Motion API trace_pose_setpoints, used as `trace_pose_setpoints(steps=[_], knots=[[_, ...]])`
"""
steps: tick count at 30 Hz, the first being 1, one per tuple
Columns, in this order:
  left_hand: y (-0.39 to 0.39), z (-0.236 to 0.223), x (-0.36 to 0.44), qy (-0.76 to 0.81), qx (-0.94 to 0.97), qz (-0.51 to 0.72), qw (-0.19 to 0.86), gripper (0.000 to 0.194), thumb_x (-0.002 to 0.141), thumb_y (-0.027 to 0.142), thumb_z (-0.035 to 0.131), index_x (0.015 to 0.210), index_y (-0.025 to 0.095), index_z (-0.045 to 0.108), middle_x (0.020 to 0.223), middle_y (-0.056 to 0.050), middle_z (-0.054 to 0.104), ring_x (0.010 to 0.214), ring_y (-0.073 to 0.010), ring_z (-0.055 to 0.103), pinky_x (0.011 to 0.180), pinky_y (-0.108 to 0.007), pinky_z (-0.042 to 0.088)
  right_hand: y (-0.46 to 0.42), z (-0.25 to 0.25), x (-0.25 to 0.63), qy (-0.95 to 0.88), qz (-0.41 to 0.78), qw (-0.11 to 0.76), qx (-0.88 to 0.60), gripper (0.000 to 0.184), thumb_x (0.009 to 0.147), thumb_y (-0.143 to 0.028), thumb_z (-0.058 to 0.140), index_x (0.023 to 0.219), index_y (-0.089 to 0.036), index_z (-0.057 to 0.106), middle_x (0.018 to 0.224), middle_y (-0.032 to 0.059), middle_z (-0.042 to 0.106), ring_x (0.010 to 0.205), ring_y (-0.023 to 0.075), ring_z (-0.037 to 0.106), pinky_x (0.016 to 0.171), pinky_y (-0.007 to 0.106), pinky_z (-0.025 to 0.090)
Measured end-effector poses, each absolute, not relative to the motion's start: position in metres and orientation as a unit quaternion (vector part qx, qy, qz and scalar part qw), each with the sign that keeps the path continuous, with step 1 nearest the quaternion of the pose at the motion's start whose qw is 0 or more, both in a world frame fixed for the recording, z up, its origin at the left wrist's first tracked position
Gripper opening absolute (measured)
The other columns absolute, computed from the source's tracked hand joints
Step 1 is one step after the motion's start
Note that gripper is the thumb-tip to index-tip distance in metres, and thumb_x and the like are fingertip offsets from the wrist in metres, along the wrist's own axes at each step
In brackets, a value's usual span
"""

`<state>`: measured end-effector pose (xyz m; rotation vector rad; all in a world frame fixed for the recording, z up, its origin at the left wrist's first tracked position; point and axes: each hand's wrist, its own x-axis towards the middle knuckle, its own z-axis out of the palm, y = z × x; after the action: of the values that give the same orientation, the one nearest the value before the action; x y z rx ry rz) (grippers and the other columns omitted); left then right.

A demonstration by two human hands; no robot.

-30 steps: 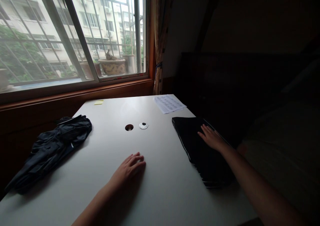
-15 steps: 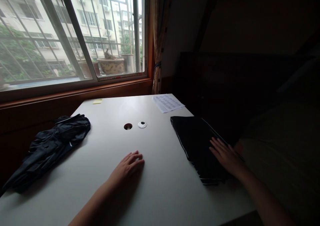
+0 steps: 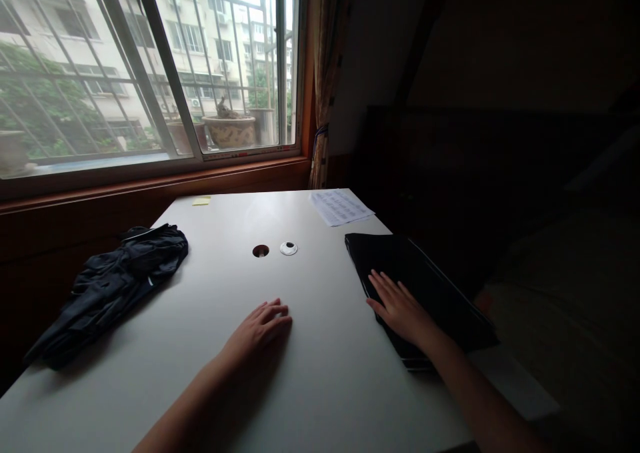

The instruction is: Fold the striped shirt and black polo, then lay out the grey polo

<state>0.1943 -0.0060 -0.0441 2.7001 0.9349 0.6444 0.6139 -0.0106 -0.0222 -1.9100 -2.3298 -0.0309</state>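
A folded black garment with thin white edging [image 3: 425,273] lies at the right side of the white table [image 3: 300,386]. Flat on its left part rests my right hand [image 3: 400,309], fingers stretched out. My left hand [image 3: 260,329] lies on the bare tabletop near the middle, its fingers loosely spread and holding nothing. Over at the left edge sits a crumpled dark garment [image 3: 115,286] with small white stripes, out of reach of both hands.
Beyond my left hand are a round cable hole [image 3: 261,251] and its white cap [image 3: 289,248]. Printed sheets [image 3: 340,207] lie at the far right corner, and a yellow sticky note [image 3: 201,201] at the far left. A barred window [image 3: 240,73] stands behind the table.
My right hand has slid left across the folded black garment, from its right part to its left part. My left hand stays in place. The view has shifted slightly.
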Motion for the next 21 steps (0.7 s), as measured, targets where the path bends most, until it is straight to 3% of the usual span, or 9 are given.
trace_pose_setpoints(steps=[8, 11, 14, 17, 21], knots=[[-0.007, -0.047, 0.194, 0.32, 0.914, 0.221, 0.111, 0.039, 0.097, 0.025, 0.057, 0.136, 0.03, 0.059, 0.139, -0.008, 0.062, 0.14, -0.0278, 0.048, 0.117, -0.05, 0.04, -0.034, -0.031, 0.605, -0.767, -0.037, 0.1, -0.633, 0.071, 0.099, -0.065, 0.032, 0.16, -0.028, 0.028, 0.165, 0.0068, 0.027, 0.151, 0.0321, 0.028, 0.119, 0.059, 0.029], [-0.007, -0.047, 0.195, 0.32, 0.913, 0.227, 0.109, 0.038, 0.097, 0.025, 0.058, 0.134, 0.03, 0.061, 0.138, -0.008, 0.062, 0.14, -0.0282, 0.049, 0.116, -0.05, 0.041, -0.048, -0.04, 0.59, -0.787, -0.059, 0.103, -0.606, 0.067, 0.098, -0.064, 0.039, 0.154, -0.028, 0.042, 0.162, 0.0072, 0.034, 0.15, 0.0348, 0.03, 0.119, 0.061, 0.028], [-0.008, -0.043, 0.197, 0.316, 0.913, 0.231, 0.116, 0.033, 0.097, 0.026, 0.056, 0.13, 0.029, 0.063, 0.134, -0.009, 0.065, 0.139, -0.0276, 0.05, 0.116, -0.05, 0.041, -0.058, -0.046, 0.566, -0.82, -0.046, 0.098, -0.562, 0.055, 0.101, -0.053, 0.039, 0.147, -0.025, 0.053, 0.156, 0.0088, 0.044, 0.146, 0.0349, 0.038, 0.117, 0.062, 0.031], [-0.01, -0.036, 0.195, 0.326, 0.905, 0.242, 0.13, 0.032, 0.099, 0.026, 0.052, 0.129, 0.028, 0.063, 0.133, -0.008, 0.066, 0.131, -0.0247, 0.058, 0.111, -0.046, 0.048, -0.059, -0.047, 0.537, -0.842, -0.022, 0.105, -0.529, 0.051, 0.104, -0.042, 0.035, 0.148, -0.022, 0.052, 0.158, 0.0096, 0.041, 0.144, 0.0313, 0.042, 0.117, 0.056, 0.035], [-0.01, -0.019, 0.18, 0.392, 0.861, 0.292, 0.138, 0.033, 0.1, 0.025, 0.047, 0.129, 0.031, 0.063, 0.134, -0.006, 0.065, 0.117, -0.02, 0.067, 0.1, -0.037, 0.056, -0.053, -0.047, 0.506, -0.852, 0.014, 0.096, -0.515, 0.057, 0.104, -0.049, 0.035, 0.153, -0.021, 0.044, 0.161, 0.0086, 0.033, 0.148, 0.0305, 0.035, 0.118, 0.053, 0.034]])
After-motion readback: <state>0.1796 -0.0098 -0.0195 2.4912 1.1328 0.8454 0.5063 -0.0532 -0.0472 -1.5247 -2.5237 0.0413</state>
